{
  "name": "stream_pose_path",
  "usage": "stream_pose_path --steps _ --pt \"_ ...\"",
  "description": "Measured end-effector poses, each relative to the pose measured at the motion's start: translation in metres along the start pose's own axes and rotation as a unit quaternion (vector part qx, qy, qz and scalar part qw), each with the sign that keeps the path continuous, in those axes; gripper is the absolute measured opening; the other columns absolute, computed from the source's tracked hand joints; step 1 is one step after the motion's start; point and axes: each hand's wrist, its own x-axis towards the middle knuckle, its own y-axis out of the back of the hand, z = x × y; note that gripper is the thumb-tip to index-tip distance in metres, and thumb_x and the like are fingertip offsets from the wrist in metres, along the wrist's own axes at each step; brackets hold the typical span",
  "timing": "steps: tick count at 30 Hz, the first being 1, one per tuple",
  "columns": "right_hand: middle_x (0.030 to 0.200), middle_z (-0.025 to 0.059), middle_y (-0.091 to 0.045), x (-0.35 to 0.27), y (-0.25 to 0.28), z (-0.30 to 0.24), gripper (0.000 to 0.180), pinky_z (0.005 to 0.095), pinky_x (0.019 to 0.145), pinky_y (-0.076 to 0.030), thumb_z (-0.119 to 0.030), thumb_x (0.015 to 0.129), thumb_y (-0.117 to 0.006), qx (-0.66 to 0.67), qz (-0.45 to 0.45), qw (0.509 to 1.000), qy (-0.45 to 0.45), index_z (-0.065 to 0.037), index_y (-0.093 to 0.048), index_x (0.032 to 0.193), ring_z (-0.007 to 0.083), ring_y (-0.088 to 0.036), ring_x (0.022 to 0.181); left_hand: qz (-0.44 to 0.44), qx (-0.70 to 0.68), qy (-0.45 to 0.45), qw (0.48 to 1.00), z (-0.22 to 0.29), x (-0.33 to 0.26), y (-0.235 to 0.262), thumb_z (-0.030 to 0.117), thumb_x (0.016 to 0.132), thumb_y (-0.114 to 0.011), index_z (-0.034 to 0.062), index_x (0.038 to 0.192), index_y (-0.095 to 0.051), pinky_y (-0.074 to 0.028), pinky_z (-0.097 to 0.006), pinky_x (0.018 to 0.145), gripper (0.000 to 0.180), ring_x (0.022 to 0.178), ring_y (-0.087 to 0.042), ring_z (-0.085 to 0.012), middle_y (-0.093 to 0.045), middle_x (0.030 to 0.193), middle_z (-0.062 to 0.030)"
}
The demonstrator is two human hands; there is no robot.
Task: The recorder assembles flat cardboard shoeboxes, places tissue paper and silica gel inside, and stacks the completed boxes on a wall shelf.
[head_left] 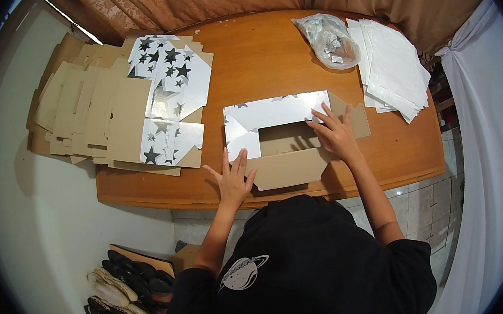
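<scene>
A partly folded cardboard box (277,111) lies near the front edge of the table, white with grey stars outside and brown inside. Its far and left sides are folded over, leaving a rectangular opening in the middle. A brown flap (288,169) extends toward me, and another brown flap (353,125) sticks out on the right. My left hand (232,179) rests at the near left corner with fingers spread. At the right end, my right hand (336,134) lies over the box edge, fingers stretched out across the white panel and the opening.
Flat box blanks (110,109), brown and star-printed, are stacked at the table's left. A clear plastic bag (330,41) with small items sits at the far right, beside a pile of white sheets (394,64). Shoes (126,293) stand on the floor, lower left.
</scene>
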Motion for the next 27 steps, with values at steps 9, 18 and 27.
stream_pose_path --steps 9,18,27 --pt "0.138 0.0082 -0.037 -0.037 0.022 -0.032 0.044 0.0594 0.101 0.014 -0.010 0.074 -0.061 -0.070 0.235 0.963 -0.115 -0.020 -0.056 0.116 0.0322 -0.020 0.134 -0.032 0.042 0.021 0.998 0.013 0.011 0.009 0.038 0.085 -0.051 0.0178 0.132 -0.041 0.009 -0.073 0.090 0.052 0.131 -0.025 -0.0336 -0.052 0.123 -0.0004" --pt "0.143 0.0214 -0.022 -0.049 -0.001 -0.039 0.076 0.0554 0.103 0.009 -0.013 0.078 -0.057 0.234 0.279 0.904 -0.223 -0.001 -0.013 0.139 0.0329 -0.022 0.133 -0.074 -0.085 -0.102 0.988 0.042 0.082 0.007 0.053 0.078 -0.055 0.0130 0.124 -0.051 0.000 -0.071 0.094 0.061 0.133 -0.015 -0.0366 -0.023 0.143 -0.0130" --pt "0.140 0.0120 -0.033 -0.034 -0.017 -0.068 0.066 0.0695 0.095 0.005 -0.039 0.084 -0.052 0.071 -0.011 0.986 -0.153 -0.008 -0.028 0.138 0.0294 -0.029 0.130 -0.144 -0.034 -0.128 0.981 0.049 0.096 -0.031 0.079 0.058 -0.049 0.0132 0.136 -0.036 0.005 -0.071 0.093 0.103 0.137 -0.003 -0.0339 -0.006 0.148 -0.0178"
